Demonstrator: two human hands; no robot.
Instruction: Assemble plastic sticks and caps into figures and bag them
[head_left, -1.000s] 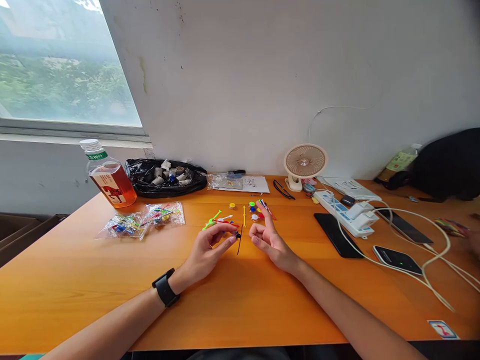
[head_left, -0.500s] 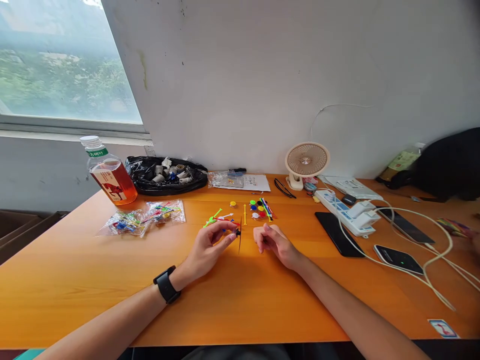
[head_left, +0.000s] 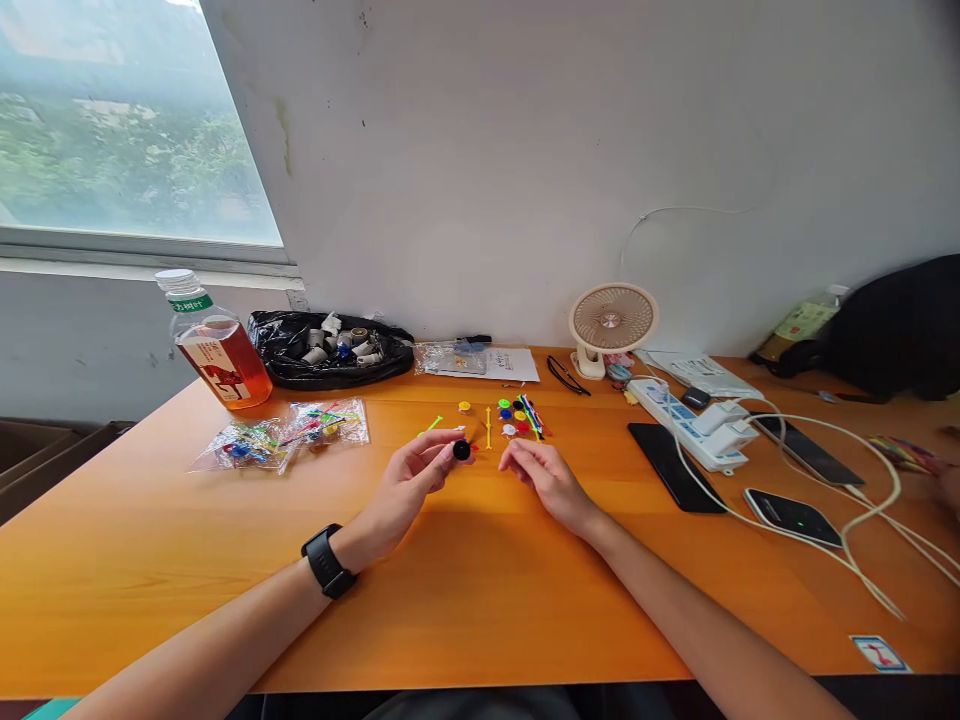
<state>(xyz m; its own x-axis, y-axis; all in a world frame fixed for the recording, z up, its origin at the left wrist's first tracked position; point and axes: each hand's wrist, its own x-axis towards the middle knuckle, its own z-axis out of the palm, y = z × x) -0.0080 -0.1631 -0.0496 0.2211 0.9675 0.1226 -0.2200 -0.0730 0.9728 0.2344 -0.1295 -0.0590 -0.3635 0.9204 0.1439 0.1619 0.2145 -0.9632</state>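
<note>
My left hand point(head_left: 401, 488), with a black watch on its wrist, pinches a small round black plastic piece point(head_left: 462, 450) between thumb and fingers above the table. A faint brownish blur shows just right of the piece; its form is unclear. My right hand point(head_left: 547, 483) is a little apart to the right, its fingers curled together and nothing visible in them. Beyond the hands lie a yellow stick-like plastic part point(head_left: 489, 428), a yellow disc point(head_left: 465, 407) and a cluster of coloured discs point(head_left: 506, 414) beside thin coloured sticks point(head_left: 532, 417). Part of a green stick point(head_left: 433, 425) shows behind my left hand.
At left are clear packets point(head_left: 326, 422) of coloured parts, a tea bottle point(head_left: 223, 365) and a black bag point(head_left: 289, 375) of grey pieces. A fan point(head_left: 611, 320), pliers point(head_left: 568, 375), a power strip point(head_left: 686, 428), phones and white cables lie behind and right.
My left hand has turned and shifted slightly left and up, so the black piece now shows its round face. My right hand has moved slightly left, towards it.
</note>
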